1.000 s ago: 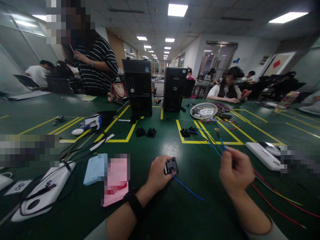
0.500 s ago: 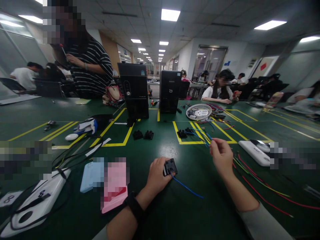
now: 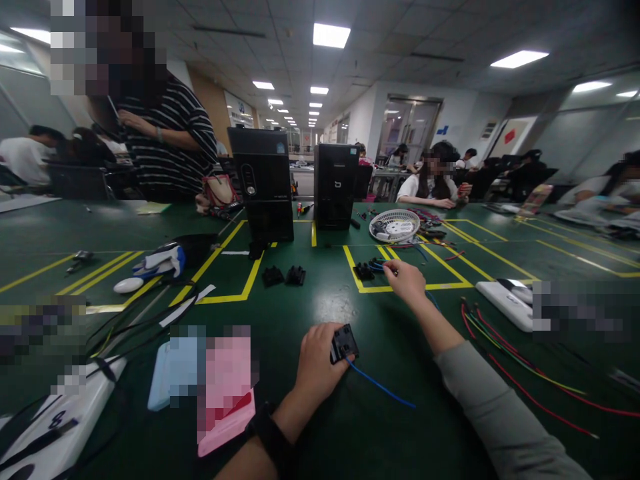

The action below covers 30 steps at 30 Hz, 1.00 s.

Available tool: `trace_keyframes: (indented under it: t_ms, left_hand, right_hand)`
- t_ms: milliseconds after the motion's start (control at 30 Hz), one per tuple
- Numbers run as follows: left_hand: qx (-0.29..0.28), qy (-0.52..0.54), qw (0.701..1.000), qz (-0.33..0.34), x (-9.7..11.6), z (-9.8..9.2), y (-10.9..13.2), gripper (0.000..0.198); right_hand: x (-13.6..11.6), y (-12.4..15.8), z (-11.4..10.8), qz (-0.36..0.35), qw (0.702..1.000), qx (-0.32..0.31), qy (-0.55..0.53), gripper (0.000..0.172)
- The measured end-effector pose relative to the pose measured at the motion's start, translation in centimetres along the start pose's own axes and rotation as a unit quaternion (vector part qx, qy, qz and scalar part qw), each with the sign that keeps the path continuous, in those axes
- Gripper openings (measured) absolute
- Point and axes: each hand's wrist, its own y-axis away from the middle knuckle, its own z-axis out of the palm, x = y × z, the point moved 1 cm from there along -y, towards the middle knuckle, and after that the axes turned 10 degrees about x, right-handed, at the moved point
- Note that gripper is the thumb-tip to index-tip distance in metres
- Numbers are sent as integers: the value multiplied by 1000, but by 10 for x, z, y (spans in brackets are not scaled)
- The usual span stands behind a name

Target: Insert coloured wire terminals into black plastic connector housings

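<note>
While I watch through the head camera, my left grip [image 3: 323,360] is closed around a small black plastic block [image 3: 346,339] above the dark green bench [image 3: 280,320]. One thin blue wire [image 3: 383,385] runs out of it, already fitted as I judge, its far end loose; no second wire shows there, and how much is left I can't tell. My right grip [image 3: 406,280] reaches to a cluster of black plastic pieces [image 3: 363,271]; whether its bent fingers pinch anything I cannot make out. A trailing blue strand [image 3: 433,301] passes behind that wrist and could snag. Beyond stand two black computer towers [image 3: 260,180] near a round white plastic basket [image 3: 413,223]; loose red, yellow and green wires [image 3: 471,319] lie to the right, a pink case [image 3: 220,433] to the left.
</note>
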Motion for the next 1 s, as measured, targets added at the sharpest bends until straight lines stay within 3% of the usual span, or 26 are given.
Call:
trace_keyframes:
  t_ms: [367, 1000]
  left_hand:
    - [4, -8, 1000, 6, 0, 1, 1, 42]
    - [-1, -17, 1000, 22, -1, 1, 1, 39]
  right_hand:
    - [-6, -3, 11, -39, 992, -57, 106, 27]
    - [-1, 0, 24, -68, 985, -80, 134, 30]
